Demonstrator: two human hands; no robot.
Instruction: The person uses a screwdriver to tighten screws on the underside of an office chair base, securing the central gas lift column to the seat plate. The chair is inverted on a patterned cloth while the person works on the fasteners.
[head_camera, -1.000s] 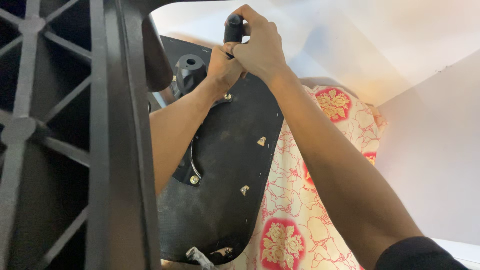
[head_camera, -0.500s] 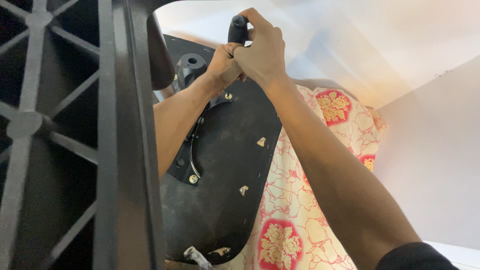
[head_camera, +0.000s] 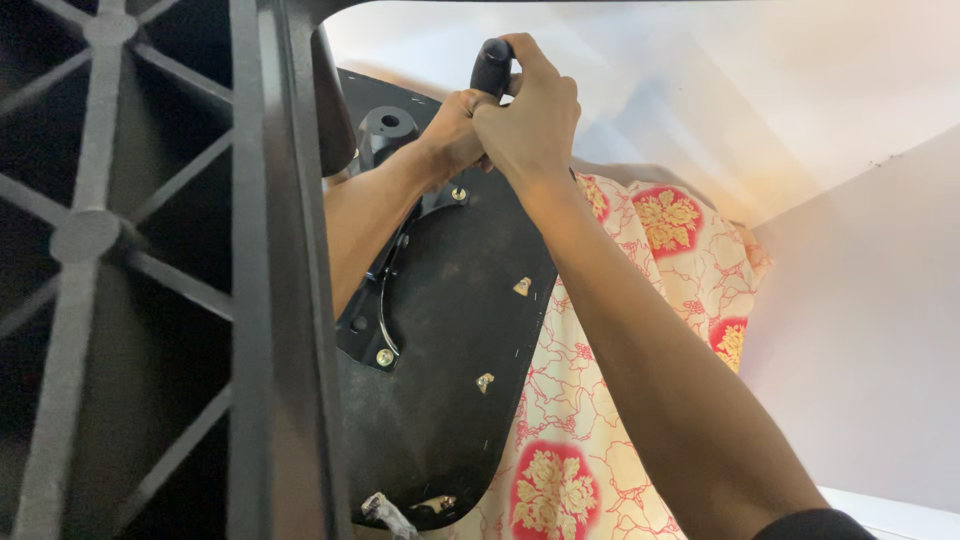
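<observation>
At the top of the head view, I am watching the right hand (head_camera: 530, 115) clenching around a black tool handle (head_camera: 491, 68), which is sticking up from the fist. The left hand (head_camera: 455, 135) is pressing in just beside it, fingers curled against the same spot; whether it is truly gripping the handle I cannot tell. Both are working over the black seat underside (head_camera: 450, 330), near a bolt in its metal bracket (head_camera: 385, 290). A floral red-and-cream cloth (head_camera: 600, 400) is lying beneath. A black ribbed frame (head_camera: 150, 280) is filling the left.
</observation>
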